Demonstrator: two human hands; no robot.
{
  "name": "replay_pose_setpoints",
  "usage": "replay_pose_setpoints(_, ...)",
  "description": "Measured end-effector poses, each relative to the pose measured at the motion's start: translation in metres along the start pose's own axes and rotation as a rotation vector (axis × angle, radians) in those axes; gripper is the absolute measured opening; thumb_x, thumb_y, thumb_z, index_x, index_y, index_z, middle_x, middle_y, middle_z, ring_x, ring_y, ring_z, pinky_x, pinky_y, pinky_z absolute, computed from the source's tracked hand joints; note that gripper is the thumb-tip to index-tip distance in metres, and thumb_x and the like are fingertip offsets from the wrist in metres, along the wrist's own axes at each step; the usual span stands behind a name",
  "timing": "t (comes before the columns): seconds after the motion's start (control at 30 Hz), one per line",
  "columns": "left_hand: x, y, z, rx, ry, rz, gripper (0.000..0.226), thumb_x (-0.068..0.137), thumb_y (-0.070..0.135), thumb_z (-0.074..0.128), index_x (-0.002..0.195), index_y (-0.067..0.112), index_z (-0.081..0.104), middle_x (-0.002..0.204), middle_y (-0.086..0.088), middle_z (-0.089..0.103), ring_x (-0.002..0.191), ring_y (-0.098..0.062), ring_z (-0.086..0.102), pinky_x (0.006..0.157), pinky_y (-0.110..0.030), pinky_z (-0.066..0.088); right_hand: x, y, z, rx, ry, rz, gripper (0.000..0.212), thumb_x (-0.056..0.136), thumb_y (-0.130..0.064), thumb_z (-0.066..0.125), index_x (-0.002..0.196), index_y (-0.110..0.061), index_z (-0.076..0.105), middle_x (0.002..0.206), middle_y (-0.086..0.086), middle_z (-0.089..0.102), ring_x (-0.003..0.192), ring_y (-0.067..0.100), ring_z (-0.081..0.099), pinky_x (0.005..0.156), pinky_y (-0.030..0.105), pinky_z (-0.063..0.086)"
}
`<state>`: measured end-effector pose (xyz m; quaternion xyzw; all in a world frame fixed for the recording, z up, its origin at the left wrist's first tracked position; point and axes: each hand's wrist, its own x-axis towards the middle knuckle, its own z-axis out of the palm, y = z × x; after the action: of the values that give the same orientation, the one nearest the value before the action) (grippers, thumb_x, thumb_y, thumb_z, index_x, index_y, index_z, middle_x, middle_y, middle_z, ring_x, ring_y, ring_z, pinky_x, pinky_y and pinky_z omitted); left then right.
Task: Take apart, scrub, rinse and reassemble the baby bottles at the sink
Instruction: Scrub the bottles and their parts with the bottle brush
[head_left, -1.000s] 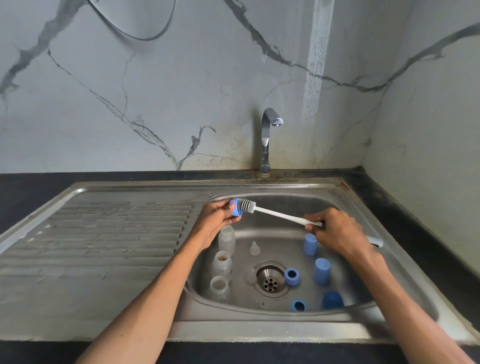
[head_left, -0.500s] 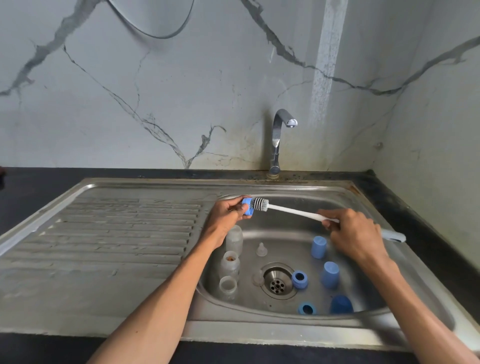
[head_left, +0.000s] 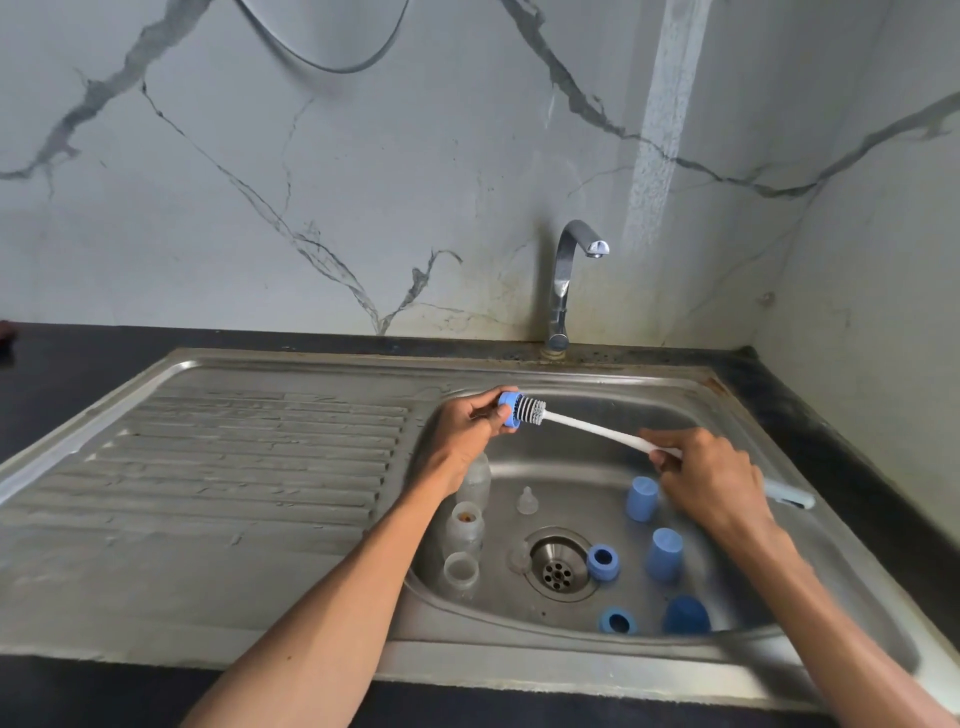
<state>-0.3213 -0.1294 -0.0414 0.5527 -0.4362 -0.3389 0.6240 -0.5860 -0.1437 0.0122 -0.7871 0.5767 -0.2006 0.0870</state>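
blue ribbed ring (head_left: 510, 410) pinched by left hand (head_left: 464, 439); right hand (head_left: 709, 480) grips bristly brush (head_left: 597, 429).

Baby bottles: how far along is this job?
Disassembly looks done: bottles, nipples, rings and caps lie separate in the sink. In hand: left hand holds a blue ring, right hand works the brush. Remaining scrubbing, rinsing, reassembly left; tap dry.
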Motion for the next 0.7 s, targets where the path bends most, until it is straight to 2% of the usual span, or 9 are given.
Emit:
replay_pose_setpoints(0.1, 0.001, 0.000, -0.001, -0.049, 0.026, 0.000, 0.031, 0.095, -0.004, 0.059, 0.125, 0.000, 0.065, 0.115, -0.014, 0.071, 0.099, -0.022, 0.067, 0.090, -0.035, 0.058, -0.004, -0.005, 0.003, -0.001, -0.044, -0.035, 0.037, 0.099, -0.023, 0.056, 0.134, -0.035, 0.060, 0.118, 0.006, 0.069, 0.104, 0.028, 0.064, 0.084, 0.038, 0.046)
replay_pose_setpoints(0.2, -0.002, 0.002, -0.003, -0.051, 0.025, -0.005, 0.030, 0.095, -0.005, 0.058, 0.125, -0.003, 0.064, 0.114, -0.016, 0.070, 0.100, -0.024, 0.066, 0.087, -0.031, 0.059, -0.006, -0.008, -0.002, -0.061, 0.003, -0.089, 0.037, 0.100, -0.026, 0.054, 0.135, -0.039, 0.058, 0.115, 0.003, 0.070, 0.102, 0.026, 0.064, 0.081, 0.037, 0.044)
replay_pose_setpoints(0.33, 0.001, 0.002, 0.003, -0.015, -0.017, 0.004, 0.031, 0.095, -0.003, 0.059, 0.125, 0.002, 0.067, 0.113, -0.016, 0.072, 0.097, -0.026, 0.071, 0.092, -0.036, 0.057, 0.001, -0.002, 0.000, -0.075, 0.033, -0.031, 0.037, 0.099, -0.026, 0.055, 0.133, -0.040, 0.059, 0.112, 0.005, 0.071, 0.102, 0.029, 0.065, 0.084, 0.041, 0.045)
replay_pose_setpoints(0.4, 0.002, 0.001, 0.006, -0.012, -0.018, -0.005, 0.031, 0.095, -0.003, 0.060, 0.125, 0.003, 0.067, 0.113, -0.014, 0.073, 0.095, -0.026, 0.071, 0.092, -0.036, 0.057, 0.002, 0.003, 0.002, -0.054, -0.007, -0.005, 0.038, 0.099, -0.024, 0.056, 0.134, -0.040, 0.059, 0.111, 0.006, 0.070, 0.097, 0.026, 0.065, 0.077, 0.037, 0.043)
replay_pose_setpoints(0.5, 0.002, 0.001, -0.001, -0.019, 0.022, -0.010, 0.031, 0.095, -0.005, 0.059, 0.124, 0.001, 0.066, 0.114, -0.016, 0.071, 0.092, -0.022, 0.069, 0.093, -0.041, 0.057, 0.000, 0.001, -0.001, -0.077, 0.004, -0.063, 0.037, 0.098, -0.023, 0.056, 0.131, -0.039, 0.060, 0.107, 0.004, 0.071, 0.090, 0.023, 0.065, 0.072, 0.034, 0.043)
replay_pose_setpoints(0.57, 0.003, -0.002, -0.007, 0.011, 0.007, -0.016, 0.030, 0.094, -0.005, 0.059, 0.122, 0.001, 0.067, 0.113, -0.020, 0.070, 0.090, -0.023, 0.067, 0.094, -0.046, 0.056, 0.000, 0.000, -0.003, -0.147, 0.084, -0.141, 0.038, 0.096, -0.023, 0.058, 0.130, -0.039, 0.062, 0.106, 0.004, 0.072, 0.091, 0.025, 0.066, 0.076, 0.036, 0.046)
replay_pose_setpoints(0.63, 0.003, -0.005, -0.007, 0.046, -0.048, -0.015, 0.028, 0.094, -0.004, 0.061, 0.118, 0.006, 0.070, 0.110, -0.024, 0.071, 0.089, -0.026, 0.068, 0.096, -0.050, 0.054, 0.002, 0.004, -0.004, -0.186, 0.178, -0.154, 0.039, 0.093, -0.022, 0.061, 0.128, -0.039, 0.064, 0.105, 0.007, 0.073, 0.094, 0.030, 0.066, 0.080, 0.038, 0.046)
replay_pose_setpoints(0.7, 0.004, -0.005, -0.003, 0.068, -0.076, -0.001, 0.029, 0.093, 0.000, 0.064, 0.113, 0.018, 0.074, 0.107, -0.017, 0.074, 0.091, -0.028, 0.071, 0.096, -0.051, 0.054, 0.004, 0.011, -0.006, -0.127, 0.160, -0.094, 0.038, 0.094, -0.021, 0.061, 0.128, -0.038, 0.064, 0.107, 0.011, 0.073, 0.100, 0.034, 0.065, 0.083, 0.040, 0.046)
